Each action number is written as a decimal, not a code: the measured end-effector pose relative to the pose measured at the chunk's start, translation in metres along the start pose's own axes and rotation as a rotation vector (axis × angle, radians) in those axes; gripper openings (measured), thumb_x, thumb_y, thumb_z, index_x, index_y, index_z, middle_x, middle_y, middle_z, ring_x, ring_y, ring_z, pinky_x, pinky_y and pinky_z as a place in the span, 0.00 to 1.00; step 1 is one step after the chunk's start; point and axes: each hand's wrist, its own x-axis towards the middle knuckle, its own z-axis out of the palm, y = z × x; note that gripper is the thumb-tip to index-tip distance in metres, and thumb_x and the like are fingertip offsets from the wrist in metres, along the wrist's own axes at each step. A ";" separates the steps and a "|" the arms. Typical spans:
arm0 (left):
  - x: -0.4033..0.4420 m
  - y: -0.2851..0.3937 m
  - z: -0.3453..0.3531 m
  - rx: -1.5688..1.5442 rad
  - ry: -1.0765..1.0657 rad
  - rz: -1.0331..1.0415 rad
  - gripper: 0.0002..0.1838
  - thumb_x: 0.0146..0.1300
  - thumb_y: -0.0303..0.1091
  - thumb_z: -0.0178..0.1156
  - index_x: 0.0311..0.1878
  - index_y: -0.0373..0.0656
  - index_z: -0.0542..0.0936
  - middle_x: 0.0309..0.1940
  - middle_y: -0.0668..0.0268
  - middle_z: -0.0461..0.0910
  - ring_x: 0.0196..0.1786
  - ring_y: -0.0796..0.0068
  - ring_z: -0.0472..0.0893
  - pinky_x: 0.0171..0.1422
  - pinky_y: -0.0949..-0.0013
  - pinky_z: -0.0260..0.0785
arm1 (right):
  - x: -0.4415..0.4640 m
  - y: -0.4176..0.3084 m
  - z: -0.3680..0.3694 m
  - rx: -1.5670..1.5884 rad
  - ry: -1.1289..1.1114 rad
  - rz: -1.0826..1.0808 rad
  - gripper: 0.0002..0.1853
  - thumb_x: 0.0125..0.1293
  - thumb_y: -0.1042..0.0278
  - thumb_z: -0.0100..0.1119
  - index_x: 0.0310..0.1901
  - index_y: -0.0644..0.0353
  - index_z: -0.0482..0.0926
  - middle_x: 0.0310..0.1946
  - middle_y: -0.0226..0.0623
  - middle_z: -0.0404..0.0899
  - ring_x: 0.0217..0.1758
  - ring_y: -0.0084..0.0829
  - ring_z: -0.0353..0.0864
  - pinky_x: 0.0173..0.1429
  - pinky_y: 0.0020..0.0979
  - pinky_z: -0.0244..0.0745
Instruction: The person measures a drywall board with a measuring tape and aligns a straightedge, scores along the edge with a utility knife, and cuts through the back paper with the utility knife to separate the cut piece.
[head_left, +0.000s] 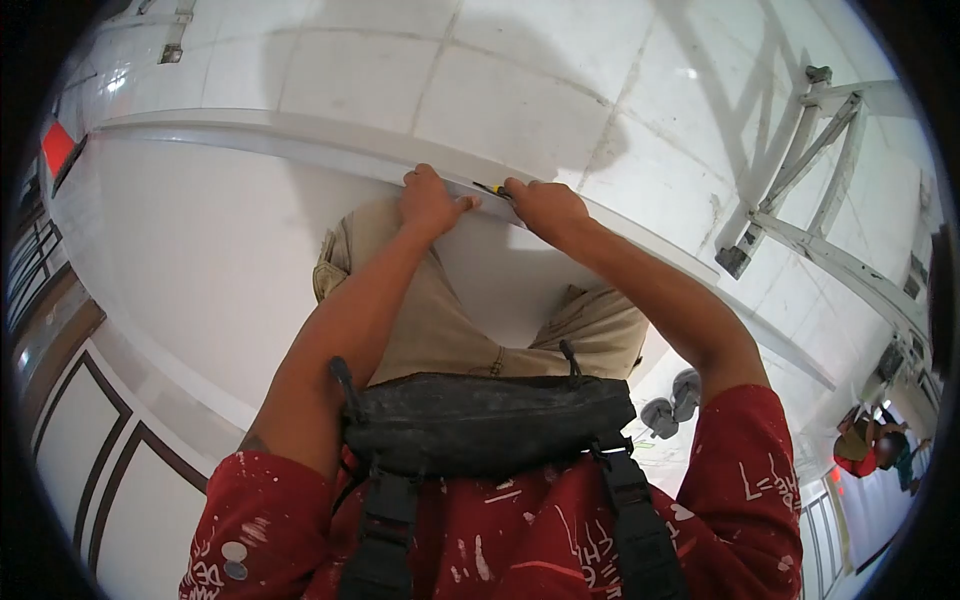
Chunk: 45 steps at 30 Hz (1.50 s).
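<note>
Black pouch (487,422) is lying across the lap at the near side, with dark buckled straps (383,530) running down over a red, paint-spattered shirt (500,540). Beyond it, khaki trousers (415,320) are resting on a broad white panel (200,240), and a long white strip (350,152) is stretching from the far left past both hands toward the right. The left hand (430,205) is curling its fingers over this strip, its thumb pointing right, the grip pinching the edge. Just beside it, the right hand (547,210) is closing its grip around a small yellow-and-black tool (496,191), whose thin dark tip is pointing left over the strip, between the two hands. Pale floor tiles (520,90) are spreading out on the far side. To the right, a paint-marked metal frame (835,255) is standing on them, and grey sandals (660,417) are lying near the right arm. At the far right edge, another person (868,445) is appearing, small and distorted.
</note>
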 end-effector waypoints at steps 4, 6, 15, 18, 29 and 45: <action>0.011 -0.007 0.009 0.024 0.041 0.015 0.55 0.44 0.63 0.78 0.62 0.29 0.65 0.61 0.46 0.71 0.61 0.52 0.78 0.59 0.56 0.77 | -0.021 0.024 0.007 -0.028 0.032 -0.036 0.10 0.71 0.69 0.51 0.51 0.59 0.71 0.36 0.47 0.84 0.39 0.51 0.86 0.41 0.47 0.82; 0.005 -0.006 0.009 0.018 0.036 0.008 0.56 0.43 0.64 0.78 0.63 0.29 0.65 0.62 0.46 0.70 0.62 0.51 0.77 0.60 0.55 0.76 | -0.039 0.032 0.002 -0.068 -0.032 0.020 0.10 0.71 0.69 0.51 0.52 0.59 0.71 0.35 0.47 0.84 0.39 0.51 0.86 0.41 0.47 0.82; 0.010 -0.011 0.014 0.053 0.048 0.056 0.56 0.46 0.65 0.76 0.63 0.28 0.65 0.62 0.46 0.70 0.67 0.50 0.72 0.63 0.53 0.73 | -0.104 0.096 0.012 -0.109 -0.125 0.112 0.12 0.75 0.62 0.48 0.54 0.57 0.68 0.35 0.47 0.82 0.38 0.51 0.86 0.40 0.49 0.81; 0.010 -0.008 0.012 0.056 0.027 0.056 0.55 0.46 0.65 0.76 0.62 0.28 0.65 0.61 0.46 0.71 0.66 0.50 0.73 0.63 0.52 0.73 | -0.126 0.119 0.018 -0.118 -0.120 0.114 0.13 0.76 0.60 0.46 0.55 0.55 0.67 0.37 0.47 0.82 0.38 0.50 0.86 0.40 0.49 0.81; 0.010 -0.011 0.006 0.131 0.016 0.016 0.55 0.45 0.70 0.74 0.59 0.30 0.66 0.58 0.47 0.74 0.62 0.48 0.77 0.61 0.49 0.74 | -0.210 0.195 0.033 -0.173 -0.160 0.199 0.13 0.76 0.57 0.46 0.55 0.54 0.68 0.38 0.48 0.81 0.39 0.50 0.86 0.42 0.49 0.82; 0.004 -0.017 0.001 0.059 -0.013 0.051 0.50 0.46 0.68 0.75 0.51 0.28 0.69 0.53 0.44 0.75 0.57 0.47 0.77 0.60 0.51 0.71 | -0.293 0.267 0.028 -0.135 -0.280 0.330 0.12 0.74 0.59 0.52 0.52 0.55 0.71 0.39 0.44 0.81 0.44 0.47 0.84 0.48 0.47 0.81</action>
